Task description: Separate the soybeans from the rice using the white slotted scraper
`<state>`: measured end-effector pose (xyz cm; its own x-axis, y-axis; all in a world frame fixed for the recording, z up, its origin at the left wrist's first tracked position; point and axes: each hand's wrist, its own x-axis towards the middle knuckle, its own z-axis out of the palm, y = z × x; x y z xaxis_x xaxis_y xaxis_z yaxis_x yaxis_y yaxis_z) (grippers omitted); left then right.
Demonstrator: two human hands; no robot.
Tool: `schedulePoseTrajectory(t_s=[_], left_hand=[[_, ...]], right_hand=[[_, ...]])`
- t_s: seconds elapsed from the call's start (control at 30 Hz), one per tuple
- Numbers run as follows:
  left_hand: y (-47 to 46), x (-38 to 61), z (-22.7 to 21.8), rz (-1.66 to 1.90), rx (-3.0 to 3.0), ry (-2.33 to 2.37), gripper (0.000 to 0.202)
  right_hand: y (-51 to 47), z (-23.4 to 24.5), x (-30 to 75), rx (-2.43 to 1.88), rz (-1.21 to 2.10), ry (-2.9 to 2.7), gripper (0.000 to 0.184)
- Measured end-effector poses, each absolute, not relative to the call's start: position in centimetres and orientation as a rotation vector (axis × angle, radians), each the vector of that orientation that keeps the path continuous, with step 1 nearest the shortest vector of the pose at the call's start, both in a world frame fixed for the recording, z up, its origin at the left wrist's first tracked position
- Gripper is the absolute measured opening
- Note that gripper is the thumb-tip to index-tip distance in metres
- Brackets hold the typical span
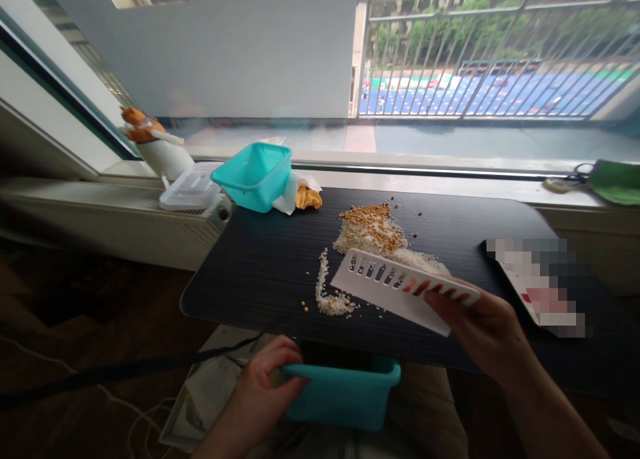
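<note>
Lower centre, the left hand (270, 380) grips a teal tub (345, 393); centre right, the right hand (484, 333) clasps a slotted board (387, 295).

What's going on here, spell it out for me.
A person's left hand grips the rim of a turquoise bin at the near edge of the dark table. The right hand holds a white slotted piece over the tabletop, next to a large pile of white and yellow grains. A smaller patch of grains lies nearer the bin. Another turquoise container stands at the far left.
</note>
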<state>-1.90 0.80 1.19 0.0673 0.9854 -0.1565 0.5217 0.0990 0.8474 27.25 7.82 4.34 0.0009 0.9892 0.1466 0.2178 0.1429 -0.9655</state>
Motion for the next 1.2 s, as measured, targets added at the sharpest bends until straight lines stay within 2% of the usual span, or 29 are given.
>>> schedulePoseTrajectory(t_s=[0.27, 0.6, 0.9, 1.2], left_hand=[[-0.2, -6.2, 0.6, 0.753, 1.553, 1.602, 0.009], [-0.2, -8.9, 0.6, 0.727, 1.612, 1.518, 0.013], [-1.0, -5.8, 1.6, 0.735, 1.589, 1.489, 0.017], [-1.0, -2.9, 2.1, 0.682, 1.555, 1.497, 0.017]], right_hand=[[7.2, 4.1, 21.6, -1.214, 1.193, -1.387, 0.024], [5.8, 3.1, 20.0, -1.184, 1.361, -1.549, 0.022], [4.0, 5.4, 24.7, -1.497, 1.066, -0.992, 0.021], [5.1, 4.6, 25.8, -1.463, 1.134, -0.991, 0.03]])
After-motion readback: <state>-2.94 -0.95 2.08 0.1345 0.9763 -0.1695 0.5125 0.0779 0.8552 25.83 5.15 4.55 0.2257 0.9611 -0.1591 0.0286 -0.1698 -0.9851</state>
